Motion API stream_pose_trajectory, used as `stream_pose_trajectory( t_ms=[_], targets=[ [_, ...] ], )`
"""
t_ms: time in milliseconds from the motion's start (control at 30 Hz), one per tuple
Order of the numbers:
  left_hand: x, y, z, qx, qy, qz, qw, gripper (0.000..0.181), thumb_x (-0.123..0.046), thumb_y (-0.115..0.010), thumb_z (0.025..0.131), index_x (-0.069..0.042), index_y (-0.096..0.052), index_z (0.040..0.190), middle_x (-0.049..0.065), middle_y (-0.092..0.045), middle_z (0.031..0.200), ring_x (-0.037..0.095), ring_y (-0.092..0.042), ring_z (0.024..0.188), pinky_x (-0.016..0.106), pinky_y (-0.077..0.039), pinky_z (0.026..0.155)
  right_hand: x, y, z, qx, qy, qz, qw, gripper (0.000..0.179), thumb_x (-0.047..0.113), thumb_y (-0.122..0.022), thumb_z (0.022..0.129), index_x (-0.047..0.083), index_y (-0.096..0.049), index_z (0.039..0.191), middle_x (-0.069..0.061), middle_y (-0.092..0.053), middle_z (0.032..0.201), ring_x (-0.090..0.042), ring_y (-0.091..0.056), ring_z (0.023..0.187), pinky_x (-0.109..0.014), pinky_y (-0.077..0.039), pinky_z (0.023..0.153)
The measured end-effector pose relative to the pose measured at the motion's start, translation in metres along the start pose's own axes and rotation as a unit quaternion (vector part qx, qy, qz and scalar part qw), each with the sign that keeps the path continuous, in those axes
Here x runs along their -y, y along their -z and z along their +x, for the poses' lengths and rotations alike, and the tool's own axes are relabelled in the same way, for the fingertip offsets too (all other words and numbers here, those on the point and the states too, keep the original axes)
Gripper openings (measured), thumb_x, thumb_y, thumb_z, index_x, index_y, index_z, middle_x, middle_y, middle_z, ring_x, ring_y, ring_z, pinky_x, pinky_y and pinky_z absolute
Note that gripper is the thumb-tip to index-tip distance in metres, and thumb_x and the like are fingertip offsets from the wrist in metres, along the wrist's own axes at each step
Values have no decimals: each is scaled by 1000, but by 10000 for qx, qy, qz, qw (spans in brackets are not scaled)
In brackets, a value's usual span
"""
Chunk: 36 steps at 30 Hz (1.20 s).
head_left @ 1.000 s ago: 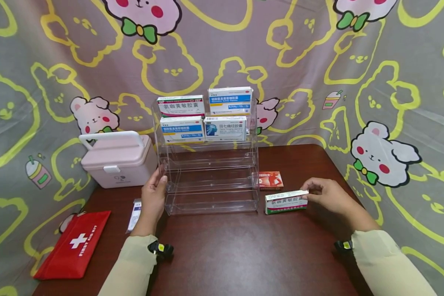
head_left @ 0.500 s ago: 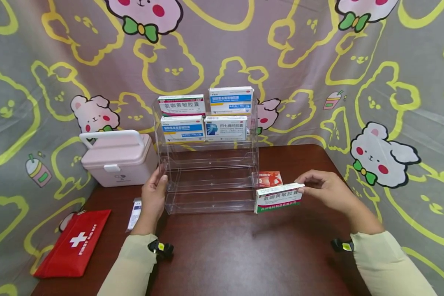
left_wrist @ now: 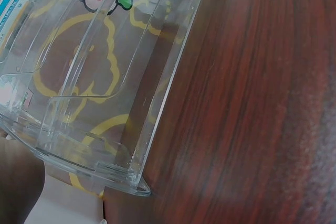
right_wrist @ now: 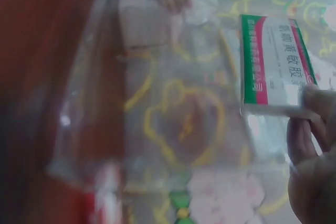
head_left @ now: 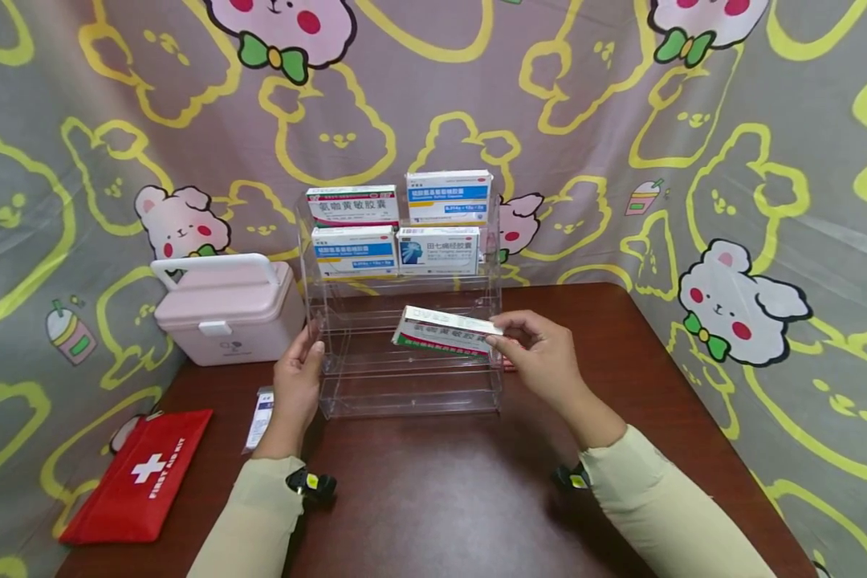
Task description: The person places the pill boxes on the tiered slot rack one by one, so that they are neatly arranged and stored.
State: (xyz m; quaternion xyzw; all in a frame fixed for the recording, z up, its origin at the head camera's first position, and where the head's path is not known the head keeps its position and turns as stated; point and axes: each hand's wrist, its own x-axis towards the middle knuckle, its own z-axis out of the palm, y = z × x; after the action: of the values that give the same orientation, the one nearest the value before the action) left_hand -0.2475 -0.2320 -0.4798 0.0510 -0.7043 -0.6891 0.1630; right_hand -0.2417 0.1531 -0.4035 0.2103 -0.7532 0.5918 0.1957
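Observation:
Between the thumb and fingers of my right hand (head_left: 538, 349) is the right end of a white, green and red medicine box (head_left: 448, 331). It is tilted in front of the middle tiers of a clear acrylic display rack (head_left: 412, 401). My left hand (head_left: 299, 385) grips the rack's left side, thumb toward the front. Two medicine boxes stand in the top tier, one green-red (head_left: 354, 207) and one blue-white (head_left: 449, 197). Below them are another blue-white box (head_left: 354, 253) and a white box with a blue head picture (head_left: 439, 251). In the right wrist view the held medicine box (right_wrist: 275, 61) shows its printed front.
A pale pink lidded case (head_left: 224, 321) with a white handle stands left of the rack. Near the left edge lies a red first aid pouch (head_left: 140, 478), and a small white packet (head_left: 258, 419) is beside my left wrist. An orange-red box (head_left: 508, 365) is mostly hidden behind my right hand.
My right hand has lifted the green-red medicine box off the table at right and carried it left and up, in front of the rack. The left hand stays on the rack's side.

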Motion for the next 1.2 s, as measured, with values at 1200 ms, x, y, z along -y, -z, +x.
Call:
stream_pose_trajectory(
  t_ms=[1200],
  targets=[
    [1,-2,0,-143,-279,-407,9987,49,-9,-59,113,-9,-53,162,16,-55,163,8,-57,137,10,-48,106,3,-128,79,83,1556,-1643,9740,21,12,-84,96,6,-80,116,-11,-82,119,-26,-76,108,-40,-63,98]
  ],
)
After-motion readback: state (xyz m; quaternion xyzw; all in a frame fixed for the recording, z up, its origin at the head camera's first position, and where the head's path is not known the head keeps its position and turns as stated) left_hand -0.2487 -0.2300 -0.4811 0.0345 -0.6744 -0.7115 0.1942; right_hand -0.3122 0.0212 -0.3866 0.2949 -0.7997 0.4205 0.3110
